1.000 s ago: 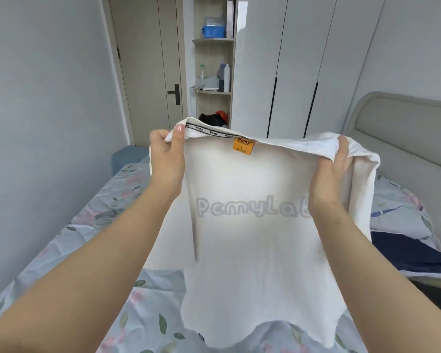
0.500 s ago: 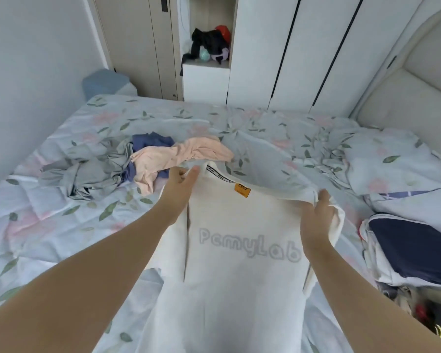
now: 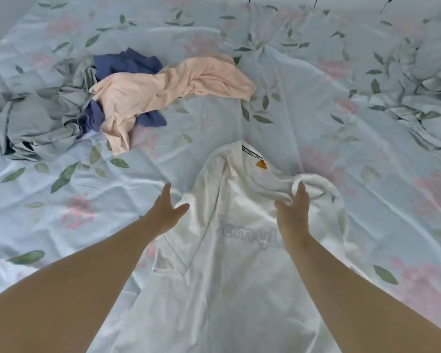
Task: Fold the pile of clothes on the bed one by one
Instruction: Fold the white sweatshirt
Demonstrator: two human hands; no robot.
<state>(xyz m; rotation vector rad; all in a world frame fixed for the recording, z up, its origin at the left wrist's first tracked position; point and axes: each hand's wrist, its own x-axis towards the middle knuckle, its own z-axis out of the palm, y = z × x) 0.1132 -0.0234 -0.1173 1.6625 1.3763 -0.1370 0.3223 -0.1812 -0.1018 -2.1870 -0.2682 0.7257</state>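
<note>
Bed (image 3: 316, 103): floral sheet is lying wrinkled.
Shirt (image 3: 234, 263): is lying spread at the near edge, collar bunching.
Left hand (image 3: 166, 212): is hovering at the shirt's left edge, fingers spread, holding nothing.
Right hand (image 3: 294, 212): is hovering over the bunched shoulder, fingers straight, holding nothing.
Pile (image 3: 163, 93): is lying far left, bare sheet between.

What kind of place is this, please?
Probably a bedroom: a floral bed sheet fills the view, a white shirt lies spread on it, and crumpled clothes lie beyond.
</note>
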